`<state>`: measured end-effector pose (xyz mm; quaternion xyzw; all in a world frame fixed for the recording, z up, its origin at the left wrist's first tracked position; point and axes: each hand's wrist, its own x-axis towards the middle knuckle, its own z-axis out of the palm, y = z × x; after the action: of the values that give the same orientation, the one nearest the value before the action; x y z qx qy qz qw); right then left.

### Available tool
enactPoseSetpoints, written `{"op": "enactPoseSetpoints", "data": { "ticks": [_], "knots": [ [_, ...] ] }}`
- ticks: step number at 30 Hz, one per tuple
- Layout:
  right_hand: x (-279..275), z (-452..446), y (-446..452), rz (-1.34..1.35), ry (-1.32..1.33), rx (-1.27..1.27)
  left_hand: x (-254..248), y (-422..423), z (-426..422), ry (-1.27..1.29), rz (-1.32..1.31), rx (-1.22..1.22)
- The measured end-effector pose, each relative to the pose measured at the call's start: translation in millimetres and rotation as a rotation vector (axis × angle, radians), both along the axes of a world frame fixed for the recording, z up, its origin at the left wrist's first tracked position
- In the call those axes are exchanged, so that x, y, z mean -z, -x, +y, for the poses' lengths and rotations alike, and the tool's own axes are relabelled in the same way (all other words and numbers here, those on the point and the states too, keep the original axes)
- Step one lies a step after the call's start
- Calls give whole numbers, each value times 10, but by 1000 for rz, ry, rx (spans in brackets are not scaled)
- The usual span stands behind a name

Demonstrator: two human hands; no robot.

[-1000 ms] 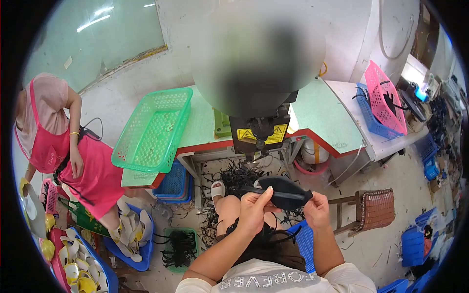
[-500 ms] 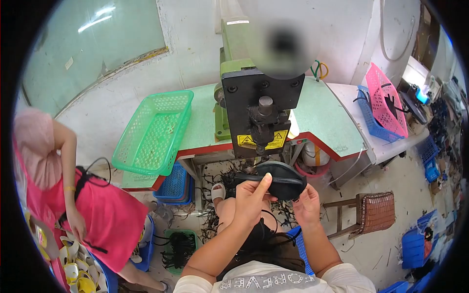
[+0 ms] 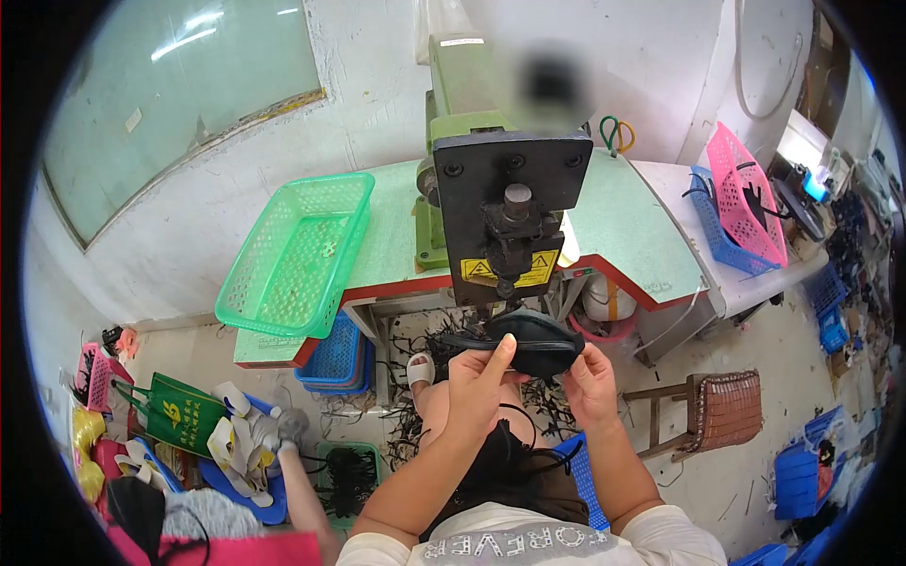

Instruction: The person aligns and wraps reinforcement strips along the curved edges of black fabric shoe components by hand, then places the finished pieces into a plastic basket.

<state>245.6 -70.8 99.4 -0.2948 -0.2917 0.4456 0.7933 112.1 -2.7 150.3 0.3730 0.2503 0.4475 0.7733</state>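
A black piece shaped like a shoe upper [image 3: 543,357], with a rounded edge and a narrow strap, is held in front of a green-and-black press machine [image 3: 514,212]. My left hand [image 3: 477,382] grips it from the left, thumb laid on top and fingers underneath. On the right, my right hand [image 3: 593,382] pinches the piece's edge between thumb and fingers. The strap reaches left past my left hand, near the machine's lower tool. What lies underneath the piece is hidden.
A green basket [image 3: 297,255] stands left on the worktable [image 3: 651,241]. Below it are stacked blue baskets [image 3: 332,358]. Pink [image 3: 746,193] and blue baskets sit at right, above a wooden stool [image 3: 722,412]. Another person's pink garment [image 3: 250,550] shows at lower left.
The black piece and both hands have shifted slightly left, with the grip kept. The person at left has bent down, uncovering a green bag and a basket of pale pieces.
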Motion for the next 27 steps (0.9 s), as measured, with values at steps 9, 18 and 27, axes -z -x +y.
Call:
{"op": "enactPoseSetpoints", "data": {
  "ticks": [9,18,27],
  "knots": [
    [-2,114,-70,-99,11,-51,59,50,3,43,-92,-31],
    [-149,267,-140,-238,45,-78,28,114,-36,198,-178,-47],
    [-314,420,-90,-289,86,-127,171,199,-97,377,-394,-49]
  ]
}}
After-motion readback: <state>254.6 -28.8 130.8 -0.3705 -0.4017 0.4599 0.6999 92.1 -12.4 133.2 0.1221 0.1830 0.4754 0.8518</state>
